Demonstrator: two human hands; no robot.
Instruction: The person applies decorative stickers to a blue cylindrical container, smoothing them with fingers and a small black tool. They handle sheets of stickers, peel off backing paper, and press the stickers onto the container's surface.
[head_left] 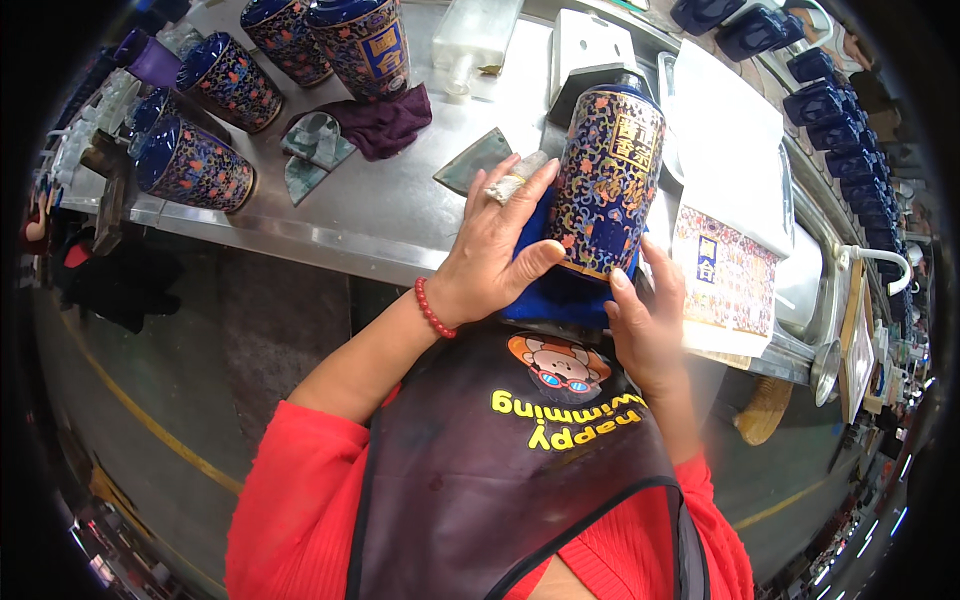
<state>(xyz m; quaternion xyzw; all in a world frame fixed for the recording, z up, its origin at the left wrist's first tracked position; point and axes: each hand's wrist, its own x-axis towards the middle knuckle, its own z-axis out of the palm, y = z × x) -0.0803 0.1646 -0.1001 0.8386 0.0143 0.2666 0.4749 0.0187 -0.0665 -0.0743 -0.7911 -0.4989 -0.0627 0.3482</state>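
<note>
A dark blue bottle (600, 215) with a colourful floral pattern and gold trim leans in front of me, its base toward my body, over a bright blue cloth (560, 300). At its lower right corner, my right hand (652, 315) grips the base edge between thumb and fingers. My left hand (490, 245) lies along the bottle's left side with fingers stretched out and thumb apart, close to its lower edge. A whitish wrap (517, 180) goes round a finger of that hand. Beside those fingertips lies a greenish flat triangular piece (475, 160).
Several patterned blue bottles (195, 168) stand at the left of the metal table (370, 215), near a dark purple cloth (385, 125) and green rounded flat pieces (318, 150). A clear bottle (475, 45) lies farther back. On the right are patterned printed sheets (735, 290) and rows of blue vessels (835, 130).
</note>
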